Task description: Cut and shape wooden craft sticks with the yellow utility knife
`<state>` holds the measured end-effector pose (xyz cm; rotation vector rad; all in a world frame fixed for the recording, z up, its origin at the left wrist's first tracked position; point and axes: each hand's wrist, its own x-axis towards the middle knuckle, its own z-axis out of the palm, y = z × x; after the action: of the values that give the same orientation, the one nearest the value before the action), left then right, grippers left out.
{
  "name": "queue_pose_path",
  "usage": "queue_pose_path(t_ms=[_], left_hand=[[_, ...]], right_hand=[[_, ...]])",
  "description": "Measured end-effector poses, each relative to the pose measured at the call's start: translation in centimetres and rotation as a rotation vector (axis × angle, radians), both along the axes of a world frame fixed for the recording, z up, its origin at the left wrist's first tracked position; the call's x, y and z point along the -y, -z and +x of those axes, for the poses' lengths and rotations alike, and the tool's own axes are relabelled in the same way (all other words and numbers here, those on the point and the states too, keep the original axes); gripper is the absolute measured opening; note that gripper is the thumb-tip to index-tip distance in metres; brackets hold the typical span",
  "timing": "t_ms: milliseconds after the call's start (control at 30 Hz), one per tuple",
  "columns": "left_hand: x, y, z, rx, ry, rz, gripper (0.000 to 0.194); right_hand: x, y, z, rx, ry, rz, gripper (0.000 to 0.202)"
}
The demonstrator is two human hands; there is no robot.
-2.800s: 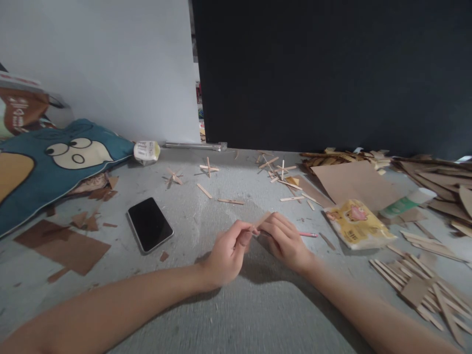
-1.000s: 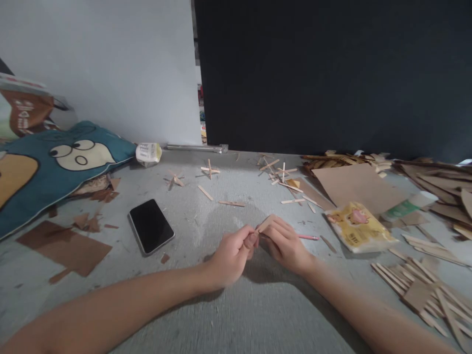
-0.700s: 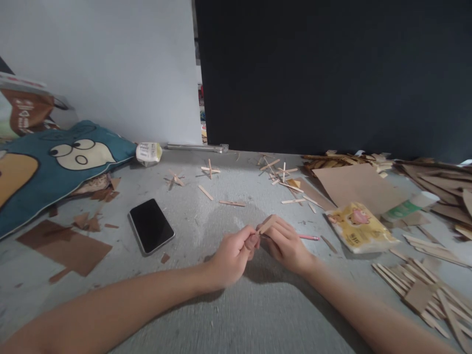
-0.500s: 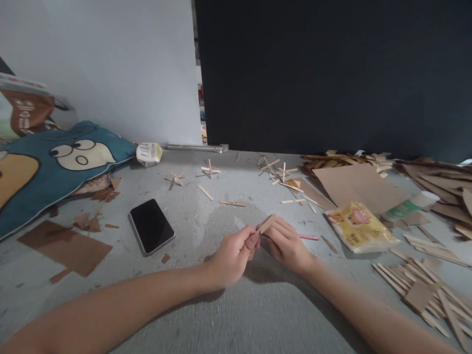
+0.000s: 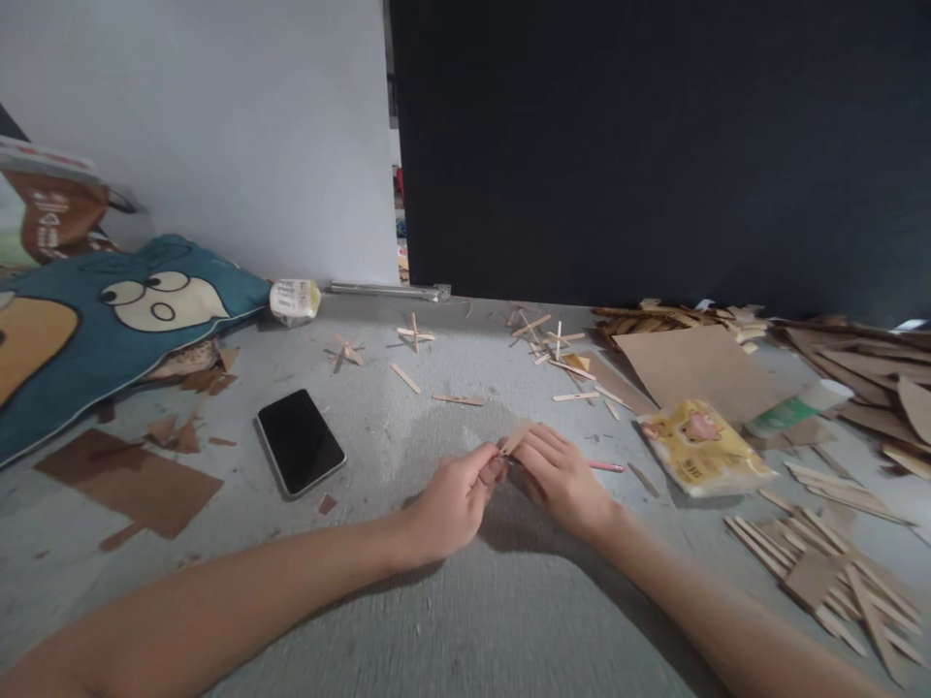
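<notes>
Near the middle of the grey table, my left hand (image 5: 455,499) pinches the lower end of a small wooden stick (image 5: 516,436), which tilts up to the right. Against the stick's other side, my right hand (image 5: 563,480) has its fingers curled round it; the palm side is hidden. A pink pencil (image 5: 606,466) sticks out to the right from behind the right hand. Beyond the hands lie two loose sticks (image 5: 405,378) and crossed-stick pieces (image 5: 415,333), with more crossed sticks (image 5: 559,341) further right.
A black phone (image 5: 301,443) and brown card (image 5: 129,482) lie left, near a blue pillow (image 5: 167,291). To the right are a yellow packet (image 5: 705,446), a glue tube (image 5: 798,407), a card sheet (image 5: 690,364) and a pile of sticks (image 5: 865,572).
Both hands have shifted slightly left, and the stick between them shows a little more. The view has turned slightly, so the things on the right sit a bit further left.
</notes>
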<state>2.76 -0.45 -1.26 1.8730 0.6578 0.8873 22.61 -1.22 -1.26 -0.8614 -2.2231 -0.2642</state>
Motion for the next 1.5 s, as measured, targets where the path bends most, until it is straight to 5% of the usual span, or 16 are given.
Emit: queue_pose_path(t_ms=[267,700,1000,1333,1500], left_hand=[[-0.09,-0.28,-0.04,-0.018,0.022,0.021,0.026],[0.09,-0.20,0.45,0.072,0.035,-0.160,0.042],[-0.21,-0.11,0.16,-0.030,-0.014,0.024,0.023],[-0.49,0.62,0.82,0.165,0.130,-0.289,0.048],[-0.45,0.30,0.79,0.189,0.138,-0.310,0.049]], right_hand=[[0.21,-0.09,-0.10,0.034,0.024,0.041,0.033],[0.08,0.08,-0.28,-0.016,0.023,0.043,0.031],[-0.10,0.33,-0.13,0.034,0.043,0.036,0.031],[-0.05,0.18,-0.38,0.014,0.052,0.057,0.031],[0.00,0.08,-0.41,0.002,0.050,0.039,0.032]])
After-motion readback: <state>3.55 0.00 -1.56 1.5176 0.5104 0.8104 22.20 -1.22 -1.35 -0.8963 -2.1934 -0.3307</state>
